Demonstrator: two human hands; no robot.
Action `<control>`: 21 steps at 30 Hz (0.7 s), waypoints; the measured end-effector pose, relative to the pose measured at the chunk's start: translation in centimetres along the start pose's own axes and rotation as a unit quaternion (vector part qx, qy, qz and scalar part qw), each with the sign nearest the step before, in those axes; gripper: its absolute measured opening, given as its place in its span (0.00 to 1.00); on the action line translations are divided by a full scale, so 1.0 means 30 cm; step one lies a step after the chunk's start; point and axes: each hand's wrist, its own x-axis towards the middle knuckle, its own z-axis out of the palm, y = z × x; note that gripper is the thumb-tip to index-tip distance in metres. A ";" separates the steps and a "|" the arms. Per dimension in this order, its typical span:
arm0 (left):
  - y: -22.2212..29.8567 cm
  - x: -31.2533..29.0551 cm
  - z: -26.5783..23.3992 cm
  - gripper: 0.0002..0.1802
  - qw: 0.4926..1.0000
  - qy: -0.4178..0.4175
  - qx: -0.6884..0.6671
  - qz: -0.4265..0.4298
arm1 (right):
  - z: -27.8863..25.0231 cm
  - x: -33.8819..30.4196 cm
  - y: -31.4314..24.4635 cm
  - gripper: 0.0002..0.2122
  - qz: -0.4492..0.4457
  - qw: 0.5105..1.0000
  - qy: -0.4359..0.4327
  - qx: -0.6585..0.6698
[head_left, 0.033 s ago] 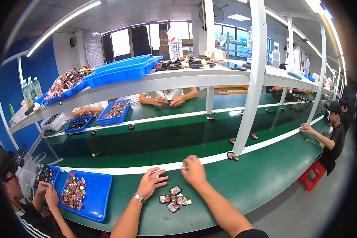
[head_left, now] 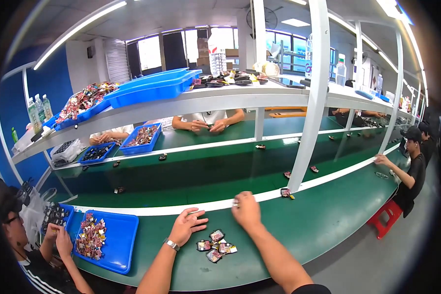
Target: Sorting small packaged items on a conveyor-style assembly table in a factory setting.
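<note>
4 small pieces [head_left: 227, 248] lie near the left hand [head_left: 183, 229] and right hand [head_left: 247, 211].

Ceiling lights [head_left: 295, 21] & rear windows [head_left: 149, 52] are glaring; bench [head_left: 323, 218] is catching soft sheen twd. R end; pic. rim is vignetting, bending lines.

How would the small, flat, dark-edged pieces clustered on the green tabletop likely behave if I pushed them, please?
The small, flat, dark-edged pieces would probably slide rather than roll, since they lie flat. Being small beside the left hand, each is likely light. They may shift together, because they lie clustered closely on the smooth-looking green tabletop.
</note>
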 end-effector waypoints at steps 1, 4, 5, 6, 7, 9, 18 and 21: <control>-0.005 0.000 0.005 0.19 1.000 -0.006 0.001 -0.001 | -0.032 0.006 0.065 0.08 0.017 0.998 0.012 -0.058; -0.004 0.011 0.009 0.17 1.000 -0.020 0.019 0.000 | -0.101 0.018 0.198 0.12 0.126 0.979 0.010 -0.162; -0.012 0.016 0.012 0.16 0.999 -0.028 0.012 0.007 | -0.125 0.006 0.212 0.14 0.083 0.971 0.075 -0.211; -0.009 0.022 0.008 0.16 1.000 -0.028 0.010 0.008 | -0.137 -0.002 0.191 0.15 0.036 0.957 0.138 -0.255; -0.009 0.013 0.001 0.16 1.000 -0.022 0.012 0.006 | -0.138 -0.014 0.161 0.15 0.029 0.958 0.128 -0.253; -0.010 0.017 -0.007 0.16 1.000 -0.009 0.019 0.001 | -0.148 -0.018 0.058 0.18 -0.049 0.982 0.102 -0.152; -0.022 0.033 -0.026 0.14 0.999 -0.012 0.047 0.022 | -0.063 -0.139 -0.126 0.12 -0.106 0.957 -0.261 0.072; -0.026 0.032 -0.031 0.15 0.998 -0.016 0.048 0.026 | -0.066 -0.082 -0.150 0.08 -0.030 0.925 -0.353 0.137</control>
